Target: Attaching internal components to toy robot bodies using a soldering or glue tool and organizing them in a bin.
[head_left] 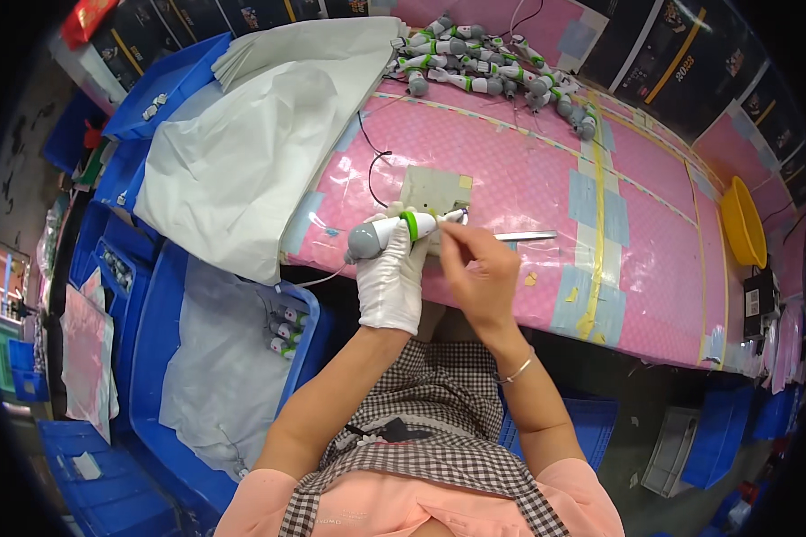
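My left hand (390, 285), in a white glove, is closed round a toy arm (387, 235) with a grey rounded end, a white body and a bright green ring. The toy arm lies roughly level above the table's near edge, its grey end to the left. My bare right hand (485, 273) is closed in a pinch at the toy arm's narrow white tip. Whatever those fingertips hold is too small to make out. Beneath the toy arm's tip is a flat grey-green plate (432, 186). A slim silver tool (527, 236) lies just right of my right hand.
Many similar toy arms (461, 63) are heaped at the table's far side. White sheeting (242, 161) covers the left. A lined blue bin (152, 358) with several toy parts stands lower left. A yellow basin (741, 222) sits far right on the pink table (510, 161). A dark wire (372, 170) crosses it.
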The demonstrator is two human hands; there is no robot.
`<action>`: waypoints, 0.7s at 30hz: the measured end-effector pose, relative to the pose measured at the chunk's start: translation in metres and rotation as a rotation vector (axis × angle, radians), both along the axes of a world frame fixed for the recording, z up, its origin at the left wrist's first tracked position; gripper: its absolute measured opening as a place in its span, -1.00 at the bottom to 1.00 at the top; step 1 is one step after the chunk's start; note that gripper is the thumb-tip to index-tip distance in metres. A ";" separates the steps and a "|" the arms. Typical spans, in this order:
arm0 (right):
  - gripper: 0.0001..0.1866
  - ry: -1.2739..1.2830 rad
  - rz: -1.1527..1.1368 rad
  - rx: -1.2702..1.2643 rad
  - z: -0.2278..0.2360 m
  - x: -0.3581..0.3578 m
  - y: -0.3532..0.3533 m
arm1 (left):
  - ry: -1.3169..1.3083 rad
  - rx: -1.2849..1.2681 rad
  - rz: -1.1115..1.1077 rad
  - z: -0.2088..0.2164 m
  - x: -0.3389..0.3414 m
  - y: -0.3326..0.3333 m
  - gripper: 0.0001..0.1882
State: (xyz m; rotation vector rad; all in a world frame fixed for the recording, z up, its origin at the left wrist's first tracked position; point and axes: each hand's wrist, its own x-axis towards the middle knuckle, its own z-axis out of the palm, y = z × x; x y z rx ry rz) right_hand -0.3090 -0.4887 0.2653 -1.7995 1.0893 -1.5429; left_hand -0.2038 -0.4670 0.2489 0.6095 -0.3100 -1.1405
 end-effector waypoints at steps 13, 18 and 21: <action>-0.94 0.067 0.012 -0.048 -0.006 0.010 0.001 | 0.112 0.082 0.090 0.005 -0.005 -0.003 -0.74; -0.94 0.050 -0.002 -0.033 -0.008 0.007 -0.006 | 0.060 0.032 0.071 0.001 -0.004 -0.003 -0.72; -0.94 0.067 0.019 -0.050 -0.007 0.005 -0.003 | 0.078 -0.013 0.058 -0.005 -0.002 -0.003 -0.71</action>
